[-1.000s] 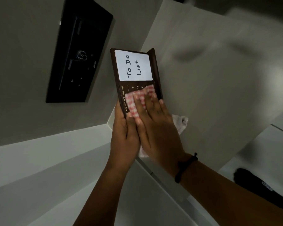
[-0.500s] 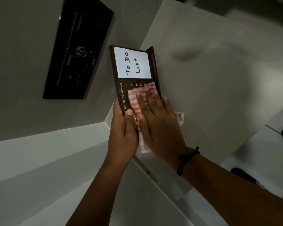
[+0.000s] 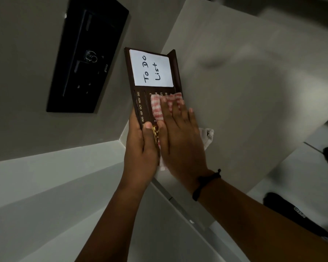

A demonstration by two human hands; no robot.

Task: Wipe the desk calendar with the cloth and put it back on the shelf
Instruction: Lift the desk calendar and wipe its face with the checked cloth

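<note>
A dark brown desk calendar (image 3: 138,87) is held up in the air in front of me, with a white "To Do List" card (image 3: 151,68) on its upper half and month names down its left strip. My left hand (image 3: 140,148) grips its lower left edge, thumb on the front. My right hand (image 3: 180,137) lies flat on the lower face, pressing a red-and-white checked cloth (image 3: 157,108) against the date numbers. A white corner of the cloth (image 3: 206,136) sticks out to the right of my hand.
A black framed panel (image 3: 87,53) hangs on the grey wall to the left. A pale cabinet side (image 3: 254,91) fills the right. White ledges (image 3: 55,167) run below. Dark objects (image 3: 295,214) lie on a white surface at the lower right.
My right hand has slid the cloth slightly up and to the right over the calendar's numbers. My left hand keeps its grip on the calendar.
</note>
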